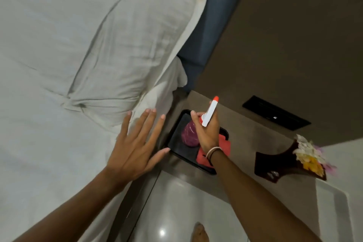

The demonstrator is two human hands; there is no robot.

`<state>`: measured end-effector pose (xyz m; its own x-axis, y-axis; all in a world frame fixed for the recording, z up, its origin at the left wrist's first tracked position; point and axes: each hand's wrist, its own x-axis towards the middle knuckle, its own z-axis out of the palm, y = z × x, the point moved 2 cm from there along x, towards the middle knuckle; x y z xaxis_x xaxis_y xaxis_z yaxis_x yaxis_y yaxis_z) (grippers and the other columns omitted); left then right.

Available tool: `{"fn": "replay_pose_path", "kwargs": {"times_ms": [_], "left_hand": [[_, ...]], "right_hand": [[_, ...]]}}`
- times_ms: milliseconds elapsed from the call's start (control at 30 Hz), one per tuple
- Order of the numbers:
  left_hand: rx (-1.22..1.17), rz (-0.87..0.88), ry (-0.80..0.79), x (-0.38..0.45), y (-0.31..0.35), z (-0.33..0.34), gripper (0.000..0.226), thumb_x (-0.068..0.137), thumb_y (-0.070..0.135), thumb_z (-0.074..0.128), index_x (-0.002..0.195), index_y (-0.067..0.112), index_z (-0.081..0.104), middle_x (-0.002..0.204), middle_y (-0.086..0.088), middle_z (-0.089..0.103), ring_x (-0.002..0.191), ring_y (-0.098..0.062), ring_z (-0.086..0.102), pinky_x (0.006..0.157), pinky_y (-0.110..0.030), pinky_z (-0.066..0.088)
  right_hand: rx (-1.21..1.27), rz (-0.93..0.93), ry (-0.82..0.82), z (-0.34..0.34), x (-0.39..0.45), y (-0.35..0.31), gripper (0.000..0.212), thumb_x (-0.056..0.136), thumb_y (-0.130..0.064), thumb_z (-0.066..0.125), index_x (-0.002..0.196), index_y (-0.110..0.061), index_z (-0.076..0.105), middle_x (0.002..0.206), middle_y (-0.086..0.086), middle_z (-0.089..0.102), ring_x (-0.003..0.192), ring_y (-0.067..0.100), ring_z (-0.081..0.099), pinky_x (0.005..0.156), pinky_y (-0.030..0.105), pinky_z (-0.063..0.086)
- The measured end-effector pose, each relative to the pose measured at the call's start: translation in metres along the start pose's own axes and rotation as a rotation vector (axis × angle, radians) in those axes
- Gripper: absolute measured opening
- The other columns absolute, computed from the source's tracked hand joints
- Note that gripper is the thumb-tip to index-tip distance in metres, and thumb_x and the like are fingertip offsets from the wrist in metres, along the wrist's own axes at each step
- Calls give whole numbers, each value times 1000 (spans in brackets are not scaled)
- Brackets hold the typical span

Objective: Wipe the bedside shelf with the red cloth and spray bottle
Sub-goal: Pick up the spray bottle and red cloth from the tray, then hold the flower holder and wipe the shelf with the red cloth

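My right hand [208,133] is closed around a spray bottle [189,133] with a purple body and a white head with an orange nozzle, held over a black tray [176,143]. The tray sits on the brown bedside shelf [245,143]. A red cloth [225,146] lies in the tray, partly hidden under my right wrist. My left hand [135,147] is spread flat with fingers apart at the edge of the white bed [49,143], its thumb touching the tray's left rim. It holds nothing.
A white pillow [117,45] lies on the bed against a blue headboard [212,25]. On the shelf to the right stands a dark wooden holder with flowers [306,155]. A black switch panel [275,113] is set into the shelf. Glossy floor tiles [176,212] lie below.
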<state>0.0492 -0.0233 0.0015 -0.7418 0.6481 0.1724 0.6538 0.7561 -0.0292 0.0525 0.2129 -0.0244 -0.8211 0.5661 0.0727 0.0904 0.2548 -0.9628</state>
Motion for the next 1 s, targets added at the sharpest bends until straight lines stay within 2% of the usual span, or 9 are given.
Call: {"fn": "replay_pose_path", "kwargs": {"times_ms": [167,233,300,400,467,533,700,867,1000], "left_hand": [[-19,-33,-34,4,8,10,83,99,67,32,160,11,29,166,-19,34,155,-33,30,122,-64,29],[-25,-41,-60,4,12,13,83,99,67,31,160,11,30,166,-19,34,156,-33,30,121,-64,31],[-42,-58,-72,4,16,15,82,99,67,33,159,11,31,166,-19,34,155,-33,30,120,-64,33],[-53,-109,-100,0,22,14,81,100,66,32,160,10,30,165,-20,36,154,-34,32,121,-63,32],[-46,-120,-120,-4,30,14,80,100,65,33,158,9,35,160,-22,43,150,-37,39,119,-62,36],[-66,-121,-160,-7,40,14,77,101,61,33,153,5,43,152,-24,53,141,-39,52,113,-58,44],[-406,-219,-447,13,90,34,73,99,58,26,147,9,48,144,-15,56,123,-35,63,101,-46,55],[-731,-377,-605,66,148,88,47,99,31,60,140,10,51,136,-16,54,123,-35,59,105,-41,49],[-854,-591,-666,93,176,134,39,95,24,65,128,6,55,126,-20,64,115,-36,64,94,-36,50]], "right_hand": [[-34,-3,-74,21,21,25,49,90,-20,76,126,-41,49,87,17,72,78,3,69,89,19,55],[-31,12,-74,21,24,31,71,90,-20,77,131,-62,38,85,10,73,75,-5,68,81,7,52],[-41,70,-90,18,30,36,78,86,-24,80,123,-75,34,91,2,73,83,-1,70,84,13,54],[-82,195,-216,0,27,44,100,74,-30,89,154,-35,29,121,-1,70,114,11,67,102,25,51],[-101,257,-287,-22,15,56,110,74,-20,88,159,-30,19,135,-5,63,127,11,60,103,13,47],[-155,252,-259,-49,-1,66,101,75,-9,79,156,-30,23,131,-12,59,129,8,56,100,4,45],[-228,436,97,-109,-18,89,71,80,8,67,145,-3,41,128,20,63,117,36,64,103,48,53],[-106,803,85,-139,-14,116,50,80,-4,84,123,9,63,114,29,74,103,39,73,75,28,51],[12,857,39,-145,-14,137,53,77,3,85,125,11,63,118,32,70,106,43,71,80,36,55]]}}
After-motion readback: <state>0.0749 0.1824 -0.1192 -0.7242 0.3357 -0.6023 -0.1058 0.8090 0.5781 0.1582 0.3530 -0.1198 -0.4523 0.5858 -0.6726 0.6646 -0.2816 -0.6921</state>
